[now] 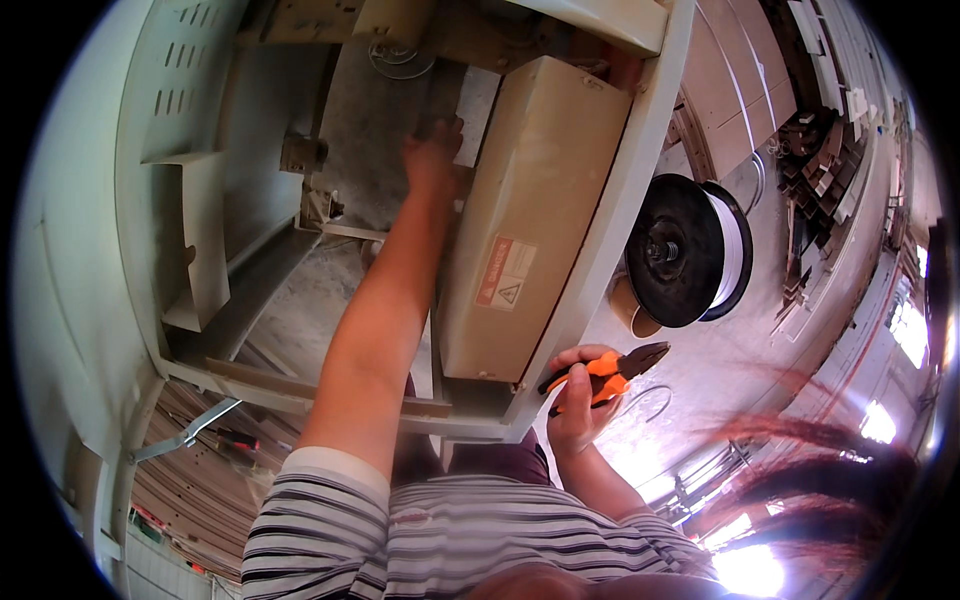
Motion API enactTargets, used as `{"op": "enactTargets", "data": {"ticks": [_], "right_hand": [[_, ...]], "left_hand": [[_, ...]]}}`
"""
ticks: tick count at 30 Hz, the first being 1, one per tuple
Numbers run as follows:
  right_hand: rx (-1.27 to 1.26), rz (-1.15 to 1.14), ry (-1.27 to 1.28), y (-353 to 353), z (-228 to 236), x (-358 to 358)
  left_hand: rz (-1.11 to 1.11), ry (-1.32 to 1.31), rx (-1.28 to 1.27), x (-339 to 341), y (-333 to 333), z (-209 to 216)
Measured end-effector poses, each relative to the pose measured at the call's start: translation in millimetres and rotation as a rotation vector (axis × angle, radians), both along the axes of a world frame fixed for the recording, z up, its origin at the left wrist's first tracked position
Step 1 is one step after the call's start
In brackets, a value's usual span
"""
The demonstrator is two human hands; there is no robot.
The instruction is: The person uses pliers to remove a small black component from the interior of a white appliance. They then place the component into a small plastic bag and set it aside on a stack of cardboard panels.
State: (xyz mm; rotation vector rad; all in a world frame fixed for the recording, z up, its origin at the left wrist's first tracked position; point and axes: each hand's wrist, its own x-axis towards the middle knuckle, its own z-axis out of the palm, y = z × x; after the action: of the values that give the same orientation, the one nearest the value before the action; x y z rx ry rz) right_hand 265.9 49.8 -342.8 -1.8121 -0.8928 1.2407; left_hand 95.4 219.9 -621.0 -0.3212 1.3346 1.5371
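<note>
My right hand (578, 405) is closed around a pair of pliers (612, 378) with orange and black handles. Their dark jaws point to the right, just outside the machine frame's near right corner. My left arm reaches deep into the open, cream-coloured machine frame (590, 290). Down there my left hand (430, 165) has its fingers curled against a dark part in shadow; what they hold, if anything, I cannot make out. Beside that forearm, on its right, lies a long beige metal housing (545, 190) with a red and white warning label (507, 272).
Right of the frame stands a black spool (665, 250) wound with white strapping. Strapped flat cardboard (735, 85) and piled brown strips (830, 165) lie beyond it. At left are a bent sheet-metal bracket (200, 240), a metal stay (190, 432) and a red-and-black handled tool (238, 440).
</note>
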Motion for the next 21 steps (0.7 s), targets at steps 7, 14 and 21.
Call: {"op": "enactTargets", "data": {"ticks": [7,14,21], "right_hand": [[-0.002,0.038,-0.013,2,-1,2],[-0.03,0.13,-0.023,1,2,6],[-0.027,0.165,-0.02,0,3,6]], "left_hand": [[0.04,0.051,0.092,1,2,-15],[0.123,0.162,-0.017,12,12,3],[-0.07,0.056,0.101,-1,-3,-4]]}}
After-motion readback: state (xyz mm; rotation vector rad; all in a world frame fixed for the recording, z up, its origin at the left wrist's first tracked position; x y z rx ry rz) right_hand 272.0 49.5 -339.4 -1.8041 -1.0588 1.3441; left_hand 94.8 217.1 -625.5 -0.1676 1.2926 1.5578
